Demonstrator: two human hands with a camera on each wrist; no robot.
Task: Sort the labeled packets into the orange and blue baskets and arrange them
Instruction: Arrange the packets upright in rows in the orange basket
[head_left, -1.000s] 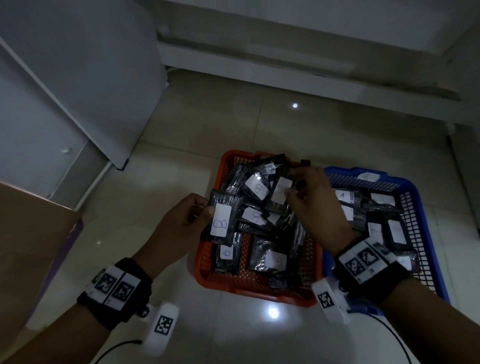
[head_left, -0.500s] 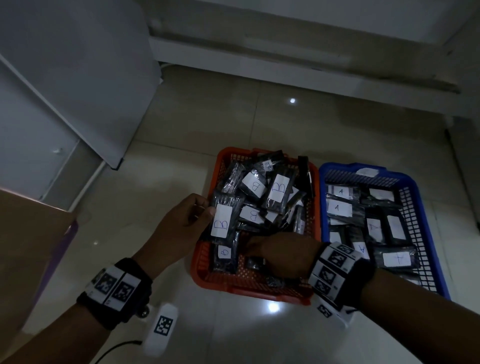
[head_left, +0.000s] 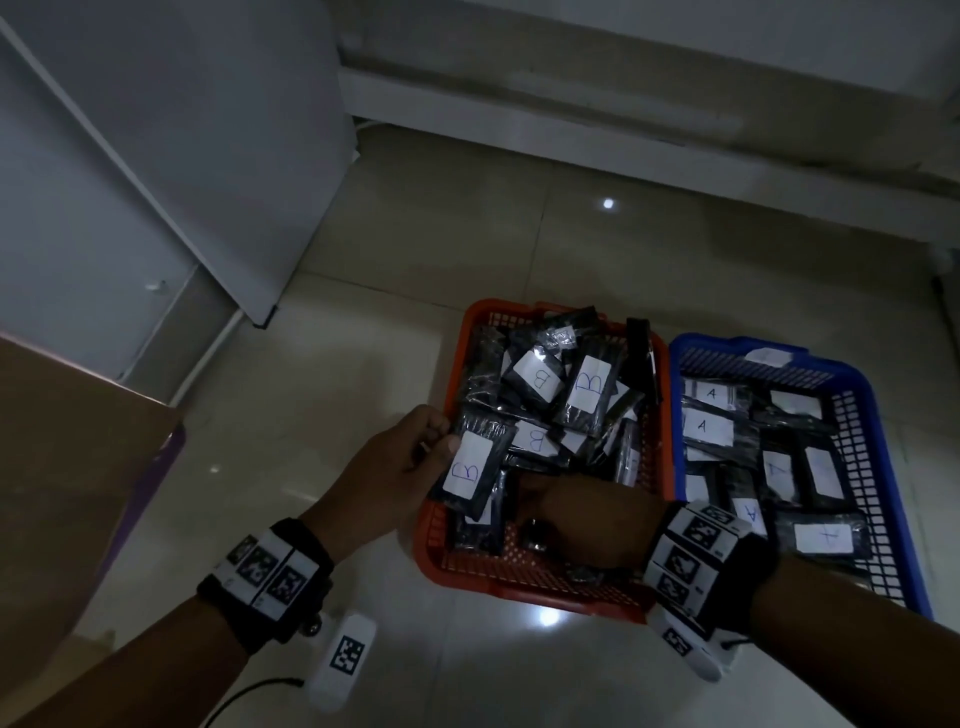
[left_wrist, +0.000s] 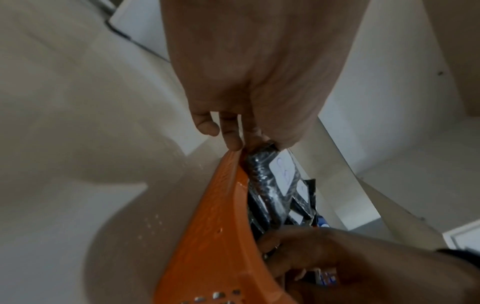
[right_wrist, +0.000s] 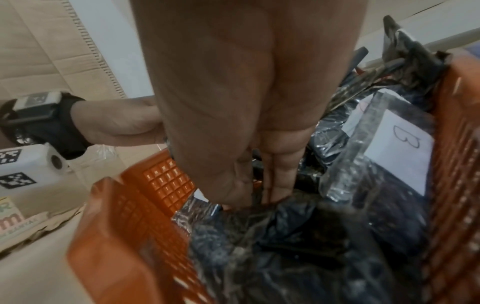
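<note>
The orange basket (head_left: 519, 587) on the tiled floor is piled with black packets labelled B (head_left: 587, 389). Touching its right side, the blue basket (head_left: 883, 467) holds packets labelled A (head_left: 706, 426) laid flatter. My left hand (head_left: 447, 441) pinches one B packet (head_left: 467, 470) by its top corner over the orange basket's left rim (left_wrist: 223, 226); the left wrist view shows this packet (left_wrist: 275, 174) hanging into the basket. My right hand (head_left: 524, 499) reaches low into the basket's near part. Its fingers (right_wrist: 280, 181) point straight down among the packets, tips buried, so its grip is hidden.
A white cabinet door (head_left: 182, 156) stands open at the back left. A brown cardboard box (head_left: 67, 467) sits at the left edge. A white ledge (head_left: 623, 104) runs along the back wall. Bare tiles (head_left: 311, 389) lie left of the orange basket.
My right hand came down from the far end of the orange basket to its near part and has pushed in among the packets. My left hand has kept hold of the B packet in place.
</note>
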